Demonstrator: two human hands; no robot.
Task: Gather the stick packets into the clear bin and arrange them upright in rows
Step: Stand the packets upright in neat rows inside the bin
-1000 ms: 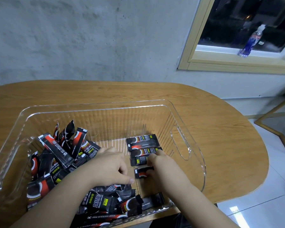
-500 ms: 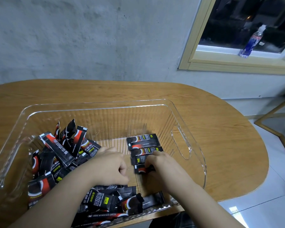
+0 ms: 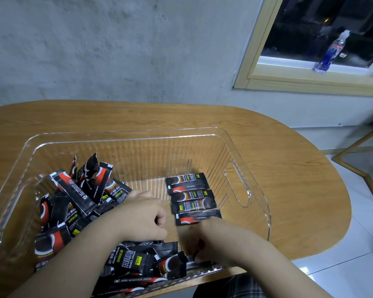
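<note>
The clear bin [image 3: 249, 168] stands on the wooden table and holds all the black-and-red stick packets in view. A loose pile of packets [image 3: 80, 196] fills its left side and near edge, some leaning upright. Several packets lie flat in a neat row [image 3: 191, 195] at the right of the bin floor. My left hand [image 3: 142, 214] hovers at the pile's edge with its fingers curled and nothing visible in it. My right hand [image 3: 205, 239] is just below the row, and its fingertips curl down onto a stick packet [image 3: 202, 264] by the near wall.
The bin has a handle cut-out [image 3: 237, 186] in its right wall. Bare wooden table [image 3: 289, 190] extends right of and behind the bin, up to a grey wall. A blue bottle [image 3: 329, 53] stands on the window sill, and a chair frame [image 3: 360, 168] is at the right.
My right hand has set a packet down as the nearest one in the flat row and pulled back to the near wall. My left hand has barely moved.
</note>
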